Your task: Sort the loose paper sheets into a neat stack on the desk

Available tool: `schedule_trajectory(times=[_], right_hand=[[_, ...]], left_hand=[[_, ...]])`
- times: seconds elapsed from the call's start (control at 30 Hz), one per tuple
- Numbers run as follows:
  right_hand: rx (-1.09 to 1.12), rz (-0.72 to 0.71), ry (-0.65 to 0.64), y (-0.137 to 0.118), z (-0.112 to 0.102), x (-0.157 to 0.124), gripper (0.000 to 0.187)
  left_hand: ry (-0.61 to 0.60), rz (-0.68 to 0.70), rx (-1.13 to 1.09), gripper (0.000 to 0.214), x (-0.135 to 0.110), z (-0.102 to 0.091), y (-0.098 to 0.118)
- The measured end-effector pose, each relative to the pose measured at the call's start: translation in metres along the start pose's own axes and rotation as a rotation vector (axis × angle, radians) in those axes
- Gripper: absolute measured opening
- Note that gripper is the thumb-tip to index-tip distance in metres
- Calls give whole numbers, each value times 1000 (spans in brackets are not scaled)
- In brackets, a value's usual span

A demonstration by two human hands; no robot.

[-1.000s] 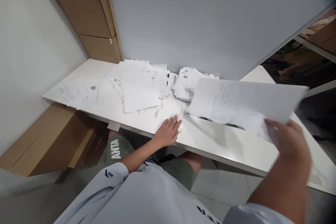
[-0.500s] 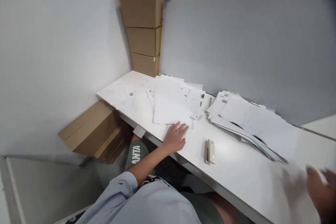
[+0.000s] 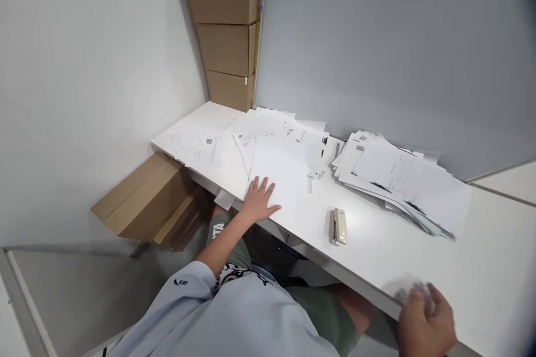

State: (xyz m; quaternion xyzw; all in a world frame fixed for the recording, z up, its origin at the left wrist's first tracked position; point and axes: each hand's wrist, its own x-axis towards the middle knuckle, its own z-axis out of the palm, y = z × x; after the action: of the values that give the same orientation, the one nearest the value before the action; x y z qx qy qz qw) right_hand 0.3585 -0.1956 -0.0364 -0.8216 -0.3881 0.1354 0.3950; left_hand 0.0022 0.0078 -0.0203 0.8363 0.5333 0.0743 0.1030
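- left hand (image 3: 259, 202) open, fingers spread, resting on the loose paper sheets (image 3: 276, 164) near the tabletop's (image 3: 486, 268) front edge
- right hand (image 3: 425, 321) blurred at that front edge, fingers curled; whether it grips anything, cannot tell
- paper stack (image 3: 397, 178) by the back edge, beyond a beige stapler (image 3: 338, 226)

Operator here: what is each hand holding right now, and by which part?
The left hand holds nothing; it rests flat, fingers spread, on the near edge of a loose paper sheet. The right hand is blurred at the front edge of the white desk, so any hold cannot be told.
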Motion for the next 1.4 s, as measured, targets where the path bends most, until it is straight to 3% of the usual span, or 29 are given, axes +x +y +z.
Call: schedule_trajectory(times=[0.1,0.2,0.33,0.43,0.53,0.6,0.7,0.8,0.97,1.07,1.2,1.27,1.4], right_hand=[[-125,-12,10,-32,-4,-24,51],[-120,-144,38,-71,-6,-39,46],[36,-369,21,-120,26,-43,38],[178,-538,-58,-148,74,-39,34],[249,-646,-78,-168,122,-40,36],[186,-758,-186,-175,148,-41,38],[-16,-962,-396,-173,171,-42,46],[-139,-1043,-429,-159,173,-38,39],[-148,-908,-388,-144,148,-31,36],[-35,-649,-333,-149,135,-28,46],[58,-318,-288,-164,125,-25,59],[91,-282,-298,-171,123,-25,61],[228,-405,-444,-183,134,-31,50]], left_hand=[[30,43,8,85,-40,-1,3],[49,87,7,74,-75,-5,1],[70,62,-171,67,-104,-12,-13],[210,-70,-575,59,-116,-15,-24],[470,-476,-1099,33,-115,-18,-29],[655,-723,-1446,28,-109,-24,-32],[858,-790,-1859,33,-97,-39,-40],[961,-793,-2010,32,-90,-51,-55],[1011,-941,-1951,29,-96,-49,-78],[944,-988,-1928,23,-106,-41,-82],[832,-931,-1976,26,-116,-32,-79],[755,-871,-2019,29,-120,-29,-77],[662,-755,-2057,37,-125,-25,-76]])
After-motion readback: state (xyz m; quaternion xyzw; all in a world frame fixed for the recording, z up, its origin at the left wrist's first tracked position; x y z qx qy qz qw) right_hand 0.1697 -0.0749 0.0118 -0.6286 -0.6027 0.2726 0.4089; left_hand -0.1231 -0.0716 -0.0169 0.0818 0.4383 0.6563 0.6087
